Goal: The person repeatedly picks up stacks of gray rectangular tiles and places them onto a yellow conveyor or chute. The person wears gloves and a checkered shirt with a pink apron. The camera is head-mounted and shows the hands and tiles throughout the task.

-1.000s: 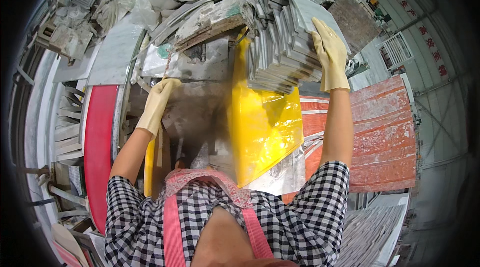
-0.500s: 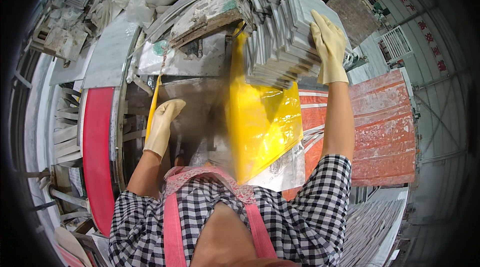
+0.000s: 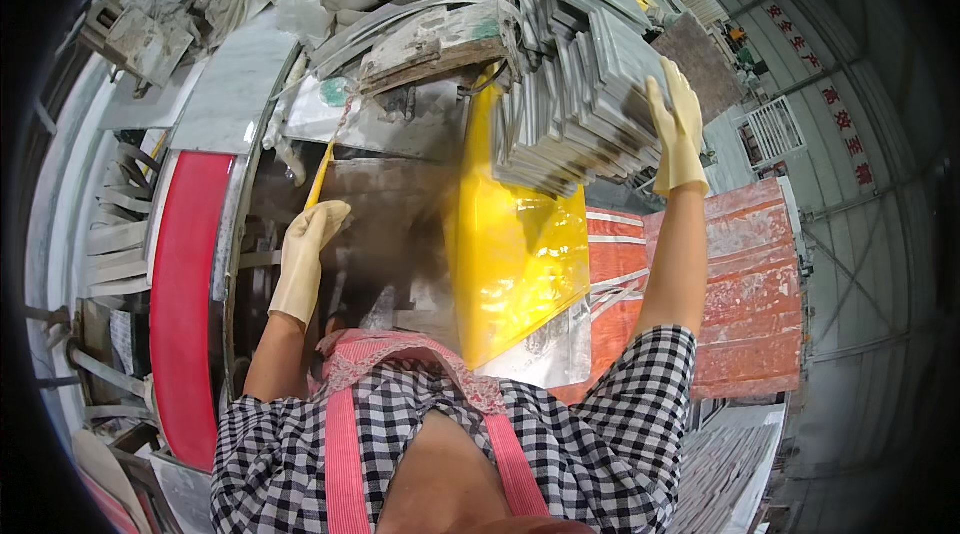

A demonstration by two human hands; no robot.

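Note:
A leaning stack of thin grey stone slabs (image 3: 575, 104) stands on edge ahead of me, right of centre. My right hand (image 3: 682, 129), in a cream rubber glove, lies along the right side of the stack with its fingers stretched out. On the left my gloved left hand (image 3: 308, 259) hovers over a dark gap, its fingers curled together. A narrow yellow strap (image 3: 322, 174) runs down to that hand from a chain. Whether the fingers grip the strap is hidden. Below the stack, a shiny yellow sheet (image 3: 520, 269) drapes down toward me.
A long red panel (image 3: 190, 304) lies at the left beside a pale slab (image 3: 235, 84). Dusty machine parts (image 3: 430, 44) fill the far middle. An orange, white-stained board (image 3: 730, 294) is at the right, and thin slabs (image 3: 720, 464) are packed near my right elbow.
My right hand has shifted slightly right and down, its fingers straighter along the slabs. My left hand has moved a little left, its fingertips nearer the yellow strap. The view has turned slightly.

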